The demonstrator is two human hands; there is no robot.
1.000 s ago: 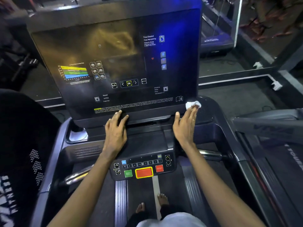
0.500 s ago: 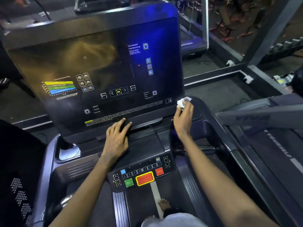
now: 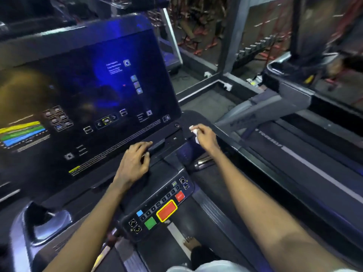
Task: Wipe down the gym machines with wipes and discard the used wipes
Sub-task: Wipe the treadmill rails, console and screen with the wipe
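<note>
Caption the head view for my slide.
Right hand grips a white wipe beside the treadmill screen; left hand rests below it.

This is a gym, dim and washed in blue light; the view looks down on a treadmill whose large dark display carries workout readouts, a coloured zone chart and menu icons; below it sits a keypad with a green button, a yellow-edged red button and a row of numbered keys; the running belt lies underneath; a second treadmill stands just beside it on the right; beyond a metal post a rack of dumbbells and red-framed equipment show, blurred.
</note>
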